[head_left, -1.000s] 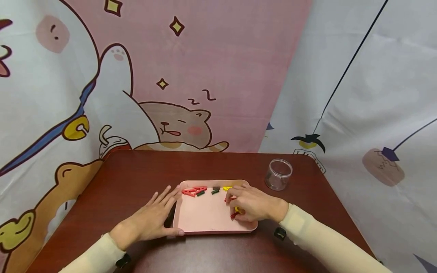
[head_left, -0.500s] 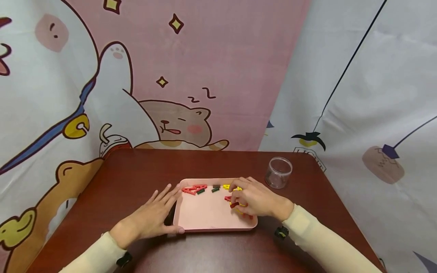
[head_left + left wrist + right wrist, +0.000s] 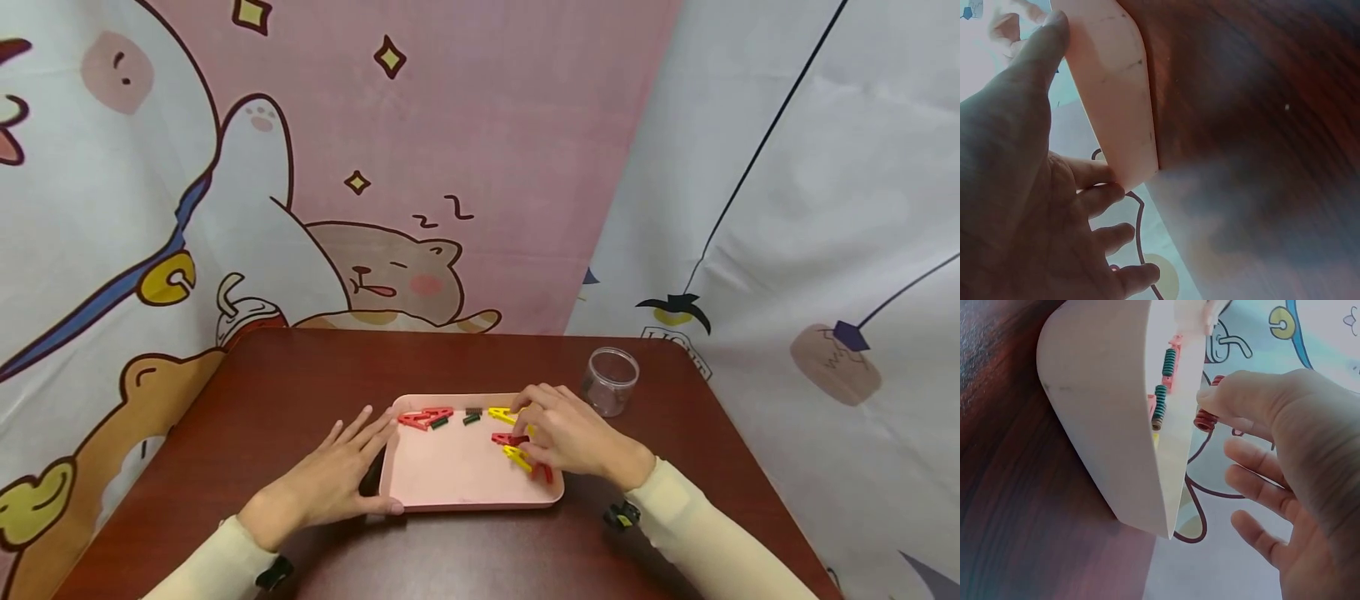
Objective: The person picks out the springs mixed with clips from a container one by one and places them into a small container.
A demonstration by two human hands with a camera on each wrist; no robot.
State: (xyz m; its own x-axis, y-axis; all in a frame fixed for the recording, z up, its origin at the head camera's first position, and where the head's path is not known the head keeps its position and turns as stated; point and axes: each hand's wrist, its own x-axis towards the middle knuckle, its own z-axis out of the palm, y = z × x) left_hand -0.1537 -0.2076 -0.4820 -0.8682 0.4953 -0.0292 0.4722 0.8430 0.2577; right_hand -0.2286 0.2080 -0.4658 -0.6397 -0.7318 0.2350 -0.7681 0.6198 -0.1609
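My right hand (image 3: 573, 437) is over the right side of a shallow pink tray (image 3: 450, 483). In the right wrist view its thumb and forefinger pinch a dark red coil spring (image 3: 1205, 419), and the other fingers are spread. Beneath that hand lie a yellow plastic A-shaped piece (image 3: 517, 457) and a red one (image 3: 501, 438), with another yellow piece (image 3: 501, 413) farther back. My left hand (image 3: 330, 475) rests at the tray's left side, fingers extended along the rim and thumb at the near corner. Green springs (image 3: 471, 419) and red A-shaped pieces (image 3: 412, 422) lie along the tray's back.
A clear, round, lidless jar (image 3: 611, 383) stands on the dark red-brown table (image 3: 322, 367), behind and right of the tray. Behind the table hangs a cartoon-printed cloth (image 3: 487, 167).
My right hand has lifted the dark red spring and moved back and slightly right, uncovering the yellow piece near the front. My left hand has stayed at the tray's left side.
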